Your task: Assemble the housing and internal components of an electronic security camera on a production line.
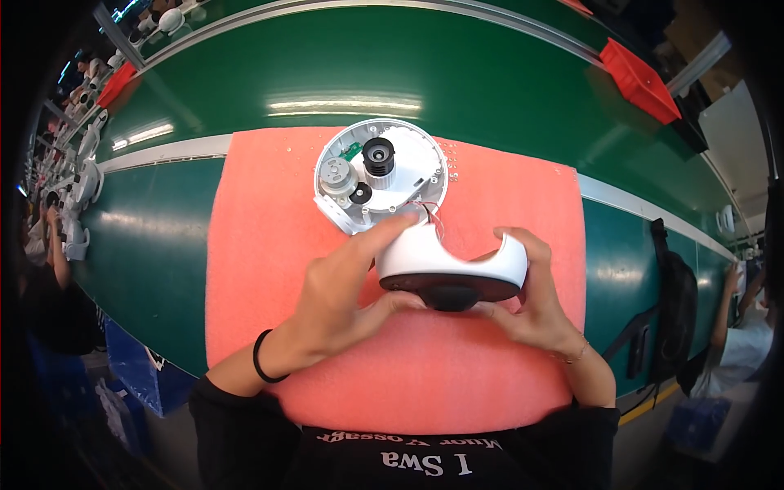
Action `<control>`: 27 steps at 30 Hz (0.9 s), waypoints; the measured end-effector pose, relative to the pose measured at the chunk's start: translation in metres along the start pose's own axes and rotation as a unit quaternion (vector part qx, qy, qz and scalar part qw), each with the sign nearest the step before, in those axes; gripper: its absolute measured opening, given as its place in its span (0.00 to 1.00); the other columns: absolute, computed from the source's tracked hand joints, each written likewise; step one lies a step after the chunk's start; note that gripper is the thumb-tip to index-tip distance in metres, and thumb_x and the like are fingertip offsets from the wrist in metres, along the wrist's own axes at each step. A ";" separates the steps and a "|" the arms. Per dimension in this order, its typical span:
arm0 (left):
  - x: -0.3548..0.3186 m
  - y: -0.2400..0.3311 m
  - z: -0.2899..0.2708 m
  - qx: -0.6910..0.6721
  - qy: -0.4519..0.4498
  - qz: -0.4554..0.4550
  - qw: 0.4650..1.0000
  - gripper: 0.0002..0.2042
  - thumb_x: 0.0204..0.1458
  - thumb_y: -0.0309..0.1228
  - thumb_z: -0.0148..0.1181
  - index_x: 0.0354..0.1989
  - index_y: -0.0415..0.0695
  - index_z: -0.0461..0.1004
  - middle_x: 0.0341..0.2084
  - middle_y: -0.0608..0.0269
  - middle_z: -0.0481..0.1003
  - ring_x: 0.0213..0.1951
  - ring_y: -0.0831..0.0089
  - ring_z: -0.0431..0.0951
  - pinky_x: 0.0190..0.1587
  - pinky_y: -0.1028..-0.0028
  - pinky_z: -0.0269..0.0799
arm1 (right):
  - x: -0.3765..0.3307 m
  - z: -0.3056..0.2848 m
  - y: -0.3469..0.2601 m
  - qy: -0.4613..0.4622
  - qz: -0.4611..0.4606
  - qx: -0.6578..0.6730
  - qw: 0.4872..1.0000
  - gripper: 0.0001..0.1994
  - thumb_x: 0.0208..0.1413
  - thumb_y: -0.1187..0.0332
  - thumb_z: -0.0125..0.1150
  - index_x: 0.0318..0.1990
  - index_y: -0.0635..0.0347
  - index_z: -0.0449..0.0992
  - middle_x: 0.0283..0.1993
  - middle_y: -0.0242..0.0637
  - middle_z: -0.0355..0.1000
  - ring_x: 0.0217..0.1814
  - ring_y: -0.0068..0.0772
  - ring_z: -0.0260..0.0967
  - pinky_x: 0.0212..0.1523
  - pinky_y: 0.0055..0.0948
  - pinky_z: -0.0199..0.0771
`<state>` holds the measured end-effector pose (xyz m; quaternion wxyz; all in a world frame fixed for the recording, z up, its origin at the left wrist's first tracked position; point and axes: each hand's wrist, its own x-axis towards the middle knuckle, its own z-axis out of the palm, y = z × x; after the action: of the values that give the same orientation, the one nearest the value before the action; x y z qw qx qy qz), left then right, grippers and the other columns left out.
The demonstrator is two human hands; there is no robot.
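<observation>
Between my two hands is a white plastic housing [408, 255] with a black base and a curved cut-out in its upper rim. My left hand [339, 282] grips its left end, thumb against the black part. On the opposite end, my right hand [535, 298] is closed round the rim and side. Just beyond it lies an opened round white device base [420, 196] with a silver motor [336, 175], a black lens-like cylinder [378, 157] and a bit of green circuit board. Thin red and dark wires [430, 211] run near the base's front edge, toward the housing.
A pink foam mat [269, 245] covers the work area, with several tiny screws [453, 163] beside the base. Behind runs a green belt [490, 82]. A red bin [639, 80] stands far right; a black strap-like bag [674, 302] lies at right. Other people sit on both sides.
</observation>
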<state>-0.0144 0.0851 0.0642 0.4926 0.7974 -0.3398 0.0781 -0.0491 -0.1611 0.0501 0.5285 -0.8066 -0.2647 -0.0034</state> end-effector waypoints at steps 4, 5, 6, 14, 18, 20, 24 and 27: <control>-0.002 0.007 -0.029 0.107 0.085 0.041 0.990 0.33 0.43 0.25 0.67 0.58 0.34 0.59 0.54 0.48 0.68 0.53 0.55 0.72 0.51 0.66 0.70 | 0.015 -0.005 -0.016 0.096 0.093 0.295 0.946 0.39 0.50 0.75 0.62 0.66 0.60 0.44 0.60 0.43 0.56 0.61 0.37 0.62 0.54 0.34 0.73; -0.003 0.005 -0.033 0.145 0.146 0.052 0.977 0.32 0.44 0.23 0.65 0.59 0.33 0.58 0.56 0.45 0.66 0.56 0.53 0.69 0.56 0.64 0.66 | 0.016 -0.015 -0.022 0.090 0.159 0.393 0.901 0.36 0.53 0.74 0.59 0.65 0.61 0.45 0.58 0.43 0.59 0.59 0.35 0.64 0.52 0.32 0.76; 0.009 0.008 -0.033 0.081 0.183 -0.026 0.979 0.36 0.47 0.24 0.63 0.63 0.34 0.49 0.64 0.42 0.52 0.65 0.52 0.55 0.63 0.59 0.54 | 0.018 -0.022 -0.028 0.082 0.222 0.486 0.841 0.33 0.55 0.72 0.57 0.65 0.61 0.46 0.56 0.42 0.61 0.57 0.34 0.67 0.50 0.30 0.78; 0.012 -0.011 0.004 -0.267 0.144 -0.259 0.917 0.34 0.53 0.31 0.59 0.60 0.42 0.42 0.56 0.51 0.55 0.60 0.63 0.59 0.60 0.63 0.60 | 0.014 -0.004 -0.042 0.058 0.265 0.614 0.741 0.29 0.59 0.72 0.51 0.65 0.59 0.47 0.60 0.41 0.58 0.59 0.34 0.64 0.54 0.32 0.75; 0.017 -0.034 -0.019 -0.325 0.058 -0.288 0.899 0.26 0.51 0.30 0.60 0.59 0.38 0.60 0.48 0.58 0.70 0.49 0.72 0.72 0.44 0.72 0.74 | 0.009 -0.009 -0.075 -0.029 0.190 0.331 0.924 0.46 0.43 0.75 0.68 0.67 0.60 0.43 0.62 0.40 0.52 0.66 0.34 0.50 0.61 0.33 0.57; 0.013 -0.044 -0.033 -0.310 -0.052 -0.207 0.926 0.27 0.48 0.27 0.61 0.58 0.38 0.63 0.49 0.57 0.70 0.52 0.70 0.70 0.57 0.69 0.65 | 0.002 -0.024 -0.075 -0.145 0.122 0.209 0.959 0.47 0.37 0.74 0.75 0.64 0.64 0.49 0.58 0.40 0.59 0.63 0.34 0.55 0.59 0.31 0.57; 0.032 -0.041 -0.036 -0.263 -0.311 -0.103 0.907 0.28 0.44 0.25 0.61 0.58 0.37 0.65 0.54 0.56 0.69 0.55 0.69 0.68 0.59 0.69 0.63 | -0.001 -0.052 -0.056 -0.312 -0.037 0.187 0.931 0.31 0.42 0.74 0.71 0.56 0.68 0.62 0.56 0.50 0.66 0.53 0.43 0.68 0.52 0.36 0.66; 0.033 -0.028 -0.031 -0.247 -0.360 -0.087 0.895 0.30 0.46 0.25 0.60 0.61 0.41 0.63 0.55 0.55 0.69 0.55 0.70 0.69 0.56 0.71 0.66 | -0.009 -0.054 -0.055 -0.291 0.056 0.185 0.937 0.32 0.46 0.76 0.66 0.59 0.66 0.58 0.58 0.47 0.64 0.57 0.38 0.66 0.53 0.34 0.67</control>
<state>0.0347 0.1032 0.0744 0.5225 0.6497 -0.4315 -0.3445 -0.0656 -0.1943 0.1178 0.5678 -0.6737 -0.3570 0.3104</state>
